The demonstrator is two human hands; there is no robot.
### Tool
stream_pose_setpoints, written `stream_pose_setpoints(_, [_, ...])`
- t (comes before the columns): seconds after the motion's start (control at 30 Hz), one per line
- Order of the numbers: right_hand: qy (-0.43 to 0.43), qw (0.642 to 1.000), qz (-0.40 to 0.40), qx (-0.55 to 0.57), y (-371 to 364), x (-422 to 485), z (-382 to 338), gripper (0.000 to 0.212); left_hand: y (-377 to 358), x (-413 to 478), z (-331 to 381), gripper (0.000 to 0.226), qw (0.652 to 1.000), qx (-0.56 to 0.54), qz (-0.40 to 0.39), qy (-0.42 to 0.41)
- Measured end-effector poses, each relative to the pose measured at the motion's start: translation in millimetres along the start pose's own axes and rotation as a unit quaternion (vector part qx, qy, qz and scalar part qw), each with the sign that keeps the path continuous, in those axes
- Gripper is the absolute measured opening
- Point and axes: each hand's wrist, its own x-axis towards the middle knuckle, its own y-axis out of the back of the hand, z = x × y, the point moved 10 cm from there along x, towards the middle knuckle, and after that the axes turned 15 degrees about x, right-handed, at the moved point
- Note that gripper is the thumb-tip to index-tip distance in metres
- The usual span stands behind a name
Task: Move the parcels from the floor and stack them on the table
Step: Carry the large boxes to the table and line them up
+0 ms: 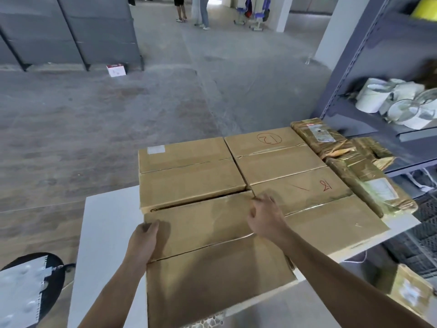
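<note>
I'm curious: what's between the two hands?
Only the bare top of the near box, between left hand and right hand, in the head view.

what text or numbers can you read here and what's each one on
"12", red, circled, upside down: far right carton.
"18", red, upside down: near right carton.
Nothing legible: white sticker on far left carton.
Too blurred: labels on the tape-wrapped parcels.
Too small: red and white box on the floor.
No readable text: near left carton, gripped by the left hand.
</note>
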Motion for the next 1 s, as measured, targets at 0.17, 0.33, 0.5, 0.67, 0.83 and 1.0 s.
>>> stream_pose_setpoints(0.17, [-0.029,0.991,-0.036,0.123,-1.1,-1.3,8.4,0.037,3.2,-5.9,-6.5,0.049,0.999,-0.029,0.013,0.016])
stream_pose_setpoints(0.33, [-0.055,0.969,-0.031,0.241,5.9,2.6,17.4,0.048,8.8,-0.4,-6.2,0.046,0.996,-0.074,0.021,0.037])
stream_pose_setpoints(0.5, [-0.012,0.986,-0.031,0.166,4.7,15.0,5.3,0.031,11.4,2.9,4.1,0.039,0.994,-0.102,0.016,0.030])
stream_pose_setpoints(0.67, [0.076,0.996,0.013,-0.051,-3.9,5.4,-6.2,0.029,11.3,-5.9,-10.4,0.049,0.995,-0.094,0.017,0.016])
stream_pose_setpoints(0.83, [0.036,0.998,0.044,-0.014,0.6,6.3,31.3,0.053,4.3,-14.2,-28.2,0.053,0.996,-0.086,0.013,0.019])
stream_pose_setpoints(1.0, [0.030,0.998,0.039,-0.037,-12.4,8.8,23.0,0.056,-0.9,-24.7,-16.7,0.049,0.998,-0.040,0.039,0.002])
